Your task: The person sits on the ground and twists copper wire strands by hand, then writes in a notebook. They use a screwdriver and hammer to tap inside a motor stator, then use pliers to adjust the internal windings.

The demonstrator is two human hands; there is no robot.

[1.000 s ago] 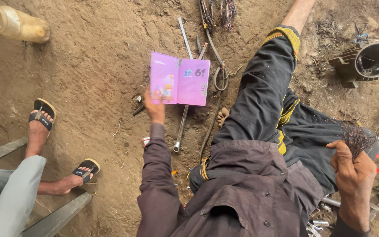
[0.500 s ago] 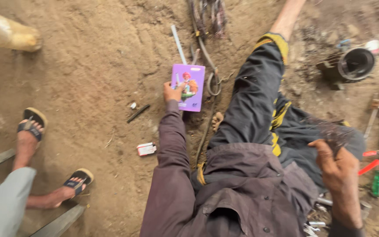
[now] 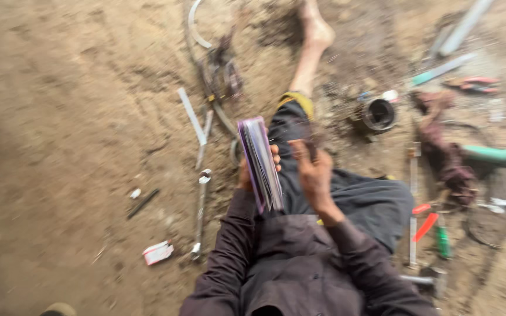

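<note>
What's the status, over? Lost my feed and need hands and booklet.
Left hand grips purple booklet, held edge-on. Right hand open beside its pages, contact unclear through blur. Spanner on dirt to the left, clear of both.

— What's the booklet (image 3: 260, 164) made of?
— Paper, thin pages with a smooth purple cover, held by the left hand (image 3: 247, 173); too blurred to judge the sheen.
— And the ground (image 3: 77, 117)?
— Rough, matt brown dirt.
— That spanner (image 3: 199, 212) to the left?
— Dull grey metal, like the cup (image 3: 378, 114) far right.
— The clothes?
— Matt dark cloth on the sleeves (image 3: 229, 246) and trousers (image 3: 364, 202).
— The bright tools on the right?
— The red handle (image 3: 426, 227) and the green one (image 3: 443, 242) look like plastic.
</note>
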